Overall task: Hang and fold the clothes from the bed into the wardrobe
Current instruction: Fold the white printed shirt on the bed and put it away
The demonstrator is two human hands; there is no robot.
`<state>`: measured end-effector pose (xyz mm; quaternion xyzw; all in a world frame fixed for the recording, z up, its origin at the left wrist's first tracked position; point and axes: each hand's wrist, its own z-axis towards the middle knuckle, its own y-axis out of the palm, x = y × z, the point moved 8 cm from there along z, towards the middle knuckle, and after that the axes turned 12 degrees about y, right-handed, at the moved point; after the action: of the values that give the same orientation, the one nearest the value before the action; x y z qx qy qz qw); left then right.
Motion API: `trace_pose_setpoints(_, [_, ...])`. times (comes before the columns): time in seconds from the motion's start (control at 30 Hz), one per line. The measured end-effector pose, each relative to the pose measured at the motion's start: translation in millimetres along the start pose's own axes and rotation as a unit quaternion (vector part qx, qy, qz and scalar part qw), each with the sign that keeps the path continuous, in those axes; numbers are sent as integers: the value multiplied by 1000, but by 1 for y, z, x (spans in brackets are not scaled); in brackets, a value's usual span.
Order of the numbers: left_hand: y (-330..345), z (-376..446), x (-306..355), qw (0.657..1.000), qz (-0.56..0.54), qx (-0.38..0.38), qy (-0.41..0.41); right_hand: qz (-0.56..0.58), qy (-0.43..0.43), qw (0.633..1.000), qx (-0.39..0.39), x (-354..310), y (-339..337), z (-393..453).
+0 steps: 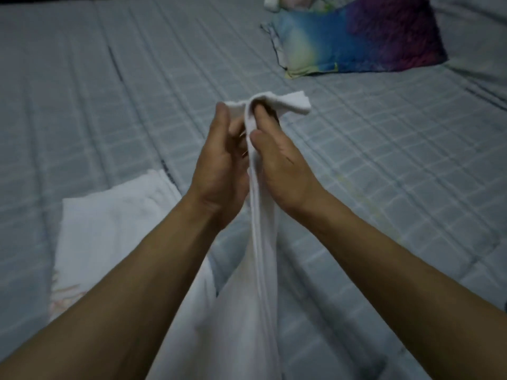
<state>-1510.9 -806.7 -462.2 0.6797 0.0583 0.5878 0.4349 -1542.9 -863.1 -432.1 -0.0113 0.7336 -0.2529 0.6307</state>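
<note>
Head view: left hand (219,163) and right hand (277,160) close together, both pinching white garment (263,242) hanging between forearms over bed (109,91). Folded white cloth (109,229) left of left forearm. Colourful pillow (359,39) beyond right hand.

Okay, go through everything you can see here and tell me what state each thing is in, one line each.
White garment: lifted off the bed, bunched at its top, hanging down.
Left hand: grips the garment's top.
Right hand: pinches the garment's top.
White cloth: lying flat on the bed, at the left.
Colourful pillow: lying on the bed, far right.
Bed: covered by a grey checked sheet.
</note>
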Motion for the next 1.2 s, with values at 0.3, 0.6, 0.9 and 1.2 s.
trace_pose_setpoints(0.3, [-166,-42,115,987,-149,56,7,-338,-116,934,-13,-69,215,38])
trace_pose_setpoints(0.6, [-354,-142,63,851,384,311,-177,-301,-42,949,-88,84,266,-5])
trace_pose_setpoints(0.9, [-316,-120,45,871,398,236,-166,-510,-48,850,-121,143,276,-44])
trace_pose_setpoints(1.2, [-314,-148,71,869,395,289,-69,-437,-71,893,-83,114,231,-80])
